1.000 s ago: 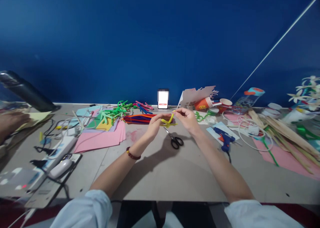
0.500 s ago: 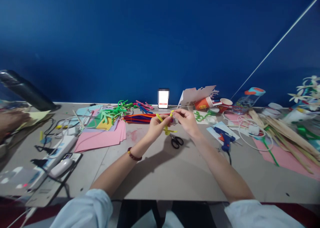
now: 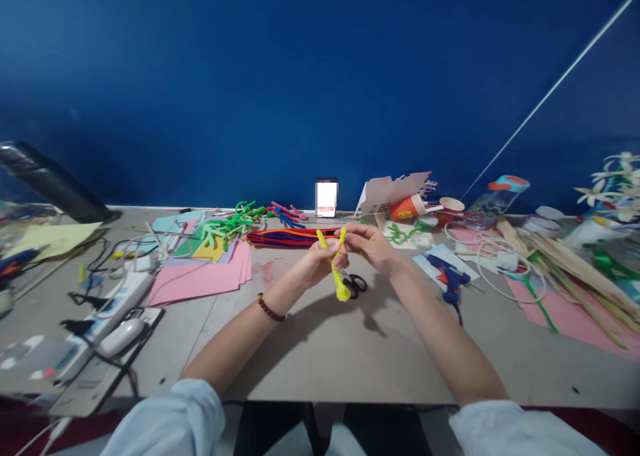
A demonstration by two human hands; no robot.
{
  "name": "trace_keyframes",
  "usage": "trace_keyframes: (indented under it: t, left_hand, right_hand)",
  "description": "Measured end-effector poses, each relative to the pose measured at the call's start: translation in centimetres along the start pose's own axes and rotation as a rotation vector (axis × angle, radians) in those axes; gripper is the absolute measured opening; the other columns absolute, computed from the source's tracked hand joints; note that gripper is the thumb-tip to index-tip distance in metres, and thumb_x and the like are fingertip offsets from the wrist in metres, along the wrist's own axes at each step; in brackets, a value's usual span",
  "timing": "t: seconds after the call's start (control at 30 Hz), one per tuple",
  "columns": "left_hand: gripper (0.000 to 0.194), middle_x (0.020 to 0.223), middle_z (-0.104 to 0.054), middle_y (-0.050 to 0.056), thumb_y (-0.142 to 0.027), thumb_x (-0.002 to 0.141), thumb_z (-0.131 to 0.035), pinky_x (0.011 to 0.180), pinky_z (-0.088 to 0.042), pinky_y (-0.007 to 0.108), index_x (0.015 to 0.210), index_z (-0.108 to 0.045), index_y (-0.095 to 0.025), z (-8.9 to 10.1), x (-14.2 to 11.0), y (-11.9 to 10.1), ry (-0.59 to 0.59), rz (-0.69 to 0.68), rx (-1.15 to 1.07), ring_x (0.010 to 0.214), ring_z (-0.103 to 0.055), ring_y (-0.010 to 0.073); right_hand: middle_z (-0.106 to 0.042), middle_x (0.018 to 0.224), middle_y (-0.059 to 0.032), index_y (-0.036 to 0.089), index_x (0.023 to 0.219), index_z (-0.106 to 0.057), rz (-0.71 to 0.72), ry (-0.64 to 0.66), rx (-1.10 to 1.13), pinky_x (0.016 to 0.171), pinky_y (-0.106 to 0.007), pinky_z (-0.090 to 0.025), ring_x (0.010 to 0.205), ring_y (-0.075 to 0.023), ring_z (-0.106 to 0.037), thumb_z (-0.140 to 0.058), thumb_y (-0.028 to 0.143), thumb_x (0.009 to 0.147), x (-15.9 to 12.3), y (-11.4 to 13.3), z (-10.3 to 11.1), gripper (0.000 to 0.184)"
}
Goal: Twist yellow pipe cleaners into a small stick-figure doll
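A fuzzy yellow pipe cleaner piece (image 3: 342,291), bent and twisted with two prongs pointing up, is held above the table between both hands. My left hand (image 3: 319,259) pinches it around the middle, closed. My right hand (image 3: 369,244) is closed too, its fingertips pinching the right prong near its top. Black-handled scissors (image 3: 356,283) lie on the table just beneath and behind the yellow piece, their blades partly hidden. Right behind my hands lies a bundle of red, orange and purple pipe cleaners (image 3: 280,237).
A lit phone (image 3: 327,198) leans on the blue wall. To the left are pink paper sheets (image 3: 200,281), green pipe cleaner pieces (image 3: 227,224) and a power strip (image 3: 107,313). A blue glue gun (image 3: 451,276), paper cups (image 3: 406,207) and a white cable (image 3: 480,249) occupy the right.
The yellow piece has turned, so its knotted end now hangs lower, in front of the scissors. My hands moved only slightly. Another person's hand at the far left has left the view.
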State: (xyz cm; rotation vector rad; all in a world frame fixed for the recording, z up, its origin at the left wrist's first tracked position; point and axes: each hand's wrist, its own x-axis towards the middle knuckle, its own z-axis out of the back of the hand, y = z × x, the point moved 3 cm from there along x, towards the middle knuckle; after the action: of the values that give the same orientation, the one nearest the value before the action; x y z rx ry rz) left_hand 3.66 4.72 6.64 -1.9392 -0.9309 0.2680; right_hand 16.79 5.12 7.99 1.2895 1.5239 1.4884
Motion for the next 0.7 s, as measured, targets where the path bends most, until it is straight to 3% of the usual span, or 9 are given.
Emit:
trace_keyframes:
  t: [0.17, 0.3, 0.4, 0.47, 0.53, 0.6, 0.7]
  left_hand:
    - [0.030, 0.049, -0.045, -0.002, -0.040, 0.074, -0.071, 0.063, -0.041, 0.028, 0.065, -0.058, -0.014, 0.2, 0.0, 0.1, 0.012, 0.042, -0.022, 0.049, -0.041, 0.0088]
    - [0.030, 0.056, -0.053, 0.000, -0.043, 0.077, -0.068, 0.064, -0.044, 0.028, 0.074, -0.059, -0.014, 0.7, 0.3, -0.2, -0.128, 0.022, 0.125, 0.055, -0.050, 0.0111]
    - [0.045, 0.082, -0.061, 0.003, -0.041, 0.073, -0.074, 0.071, -0.048, 0.029, 0.106, -0.057, -0.016, 1.4, 0.5, -0.4, -0.335, -0.146, 0.339, 0.071, -0.060, 0.0141]
    - [0.074, 0.101, -0.059, 0.005, -0.038, 0.069, -0.078, 0.076, -0.050, 0.031, 0.131, -0.040, -0.024, 1.7, 0.4, -0.6, -0.452, -0.299, 0.493, 0.080, -0.062, 0.0148]
    - [0.091, 0.117, -0.052, 0.008, -0.036, 0.066, -0.081, 0.082, -0.050, 0.033, 0.139, -0.029, -0.028, 1.9, 0.1, -0.8, -0.533, -0.441, 0.698, 0.090, -0.061, 0.0162]
    - [0.085, 0.127, -0.046, 0.011, -0.035, 0.067, -0.081, 0.090, -0.048, 0.036, 0.138, -0.034, -0.028, 1.9, -0.3, -1.3, -0.572, -0.580, 0.924, 0.103, -0.057, 0.0198]
    - [0.042, 0.132, -0.045, 0.013, -0.032, 0.078, -0.072, 0.100, -0.041, 0.043, 0.116, -0.057, -0.023, 1.5, -0.8, -2.1, -0.522, -0.696, 1.257, 0.117, -0.049, 0.0255]
  right_hand:
    - [-0.059, 0.064, 0.0020, 0.019, 0.078, -0.066, -0.002, -0.001, 0.011, 0.052, -0.025, -0.043, 0.056, -0.0101, -0.050, -0.075, 0.045, 0.073, 0.1, -0.1, -0.2, 0.028]
    - [-0.061, 0.064, 0.0013, 0.019, 0.077, -0.067, 0.053, -0.095, -0.070, 0.057, -0.027, -0.047, 0.056, -0.0105, -0.053, -0.075, 0.047, 0.072, 0.2, 0.7, -0.3, 0.029]
    - [-0.065, 0.069, -0.0002, 0.020, 0.080, -0.068, 0.087, -0.244, -0.139, 0.060, -0.028, -0.050, 0.059, -0.0122, -0.057, -0.073, 0.049, 0.070, 0.2, 0.9, -0.2, 0.032]
    - [-0.068, 0.076, -0.0021, 0.020, 0.081, -0.068, 0.103, -0.332, -0.186, 0.063, -0.029, -0.052, 0.066, -0.0144, -0.061, -0.073, 0.049, 0.069, 0.2, 0.7, -0.2, 0.032]
    - [-0.069, 0.079, -0.0033, 0.020, 0.081, -0.068, 0.115, -0.382, -0.230, 0.066, -0.030, -0.053, 0.072, -0.0161, -0.063, -0.071, 0.049, 0.069, 0.3, 0.4, -0.3, 0.032]
    - [-0.069, 0.078, -0.0036, 0.019, 0.081, -0.068, 0.119, -0.405, -0.258, 0.067, -0.031, -0.054, 0.072, -0.0166, -0.064, -0.070, 0.049, 0.069, 0.3, 0.1, -0.4, 0.032]
    - [-0.067, 0.073, -0.0029, 0.019, 0.077, -0.066, 0.127, -0.427, -0.256, 0.066, -0.031, -0.054, 0.069, -0.0162, -0.063, -0.070, 0.050, 0.069, 0.3, -0.2, -0.8, 0.033]
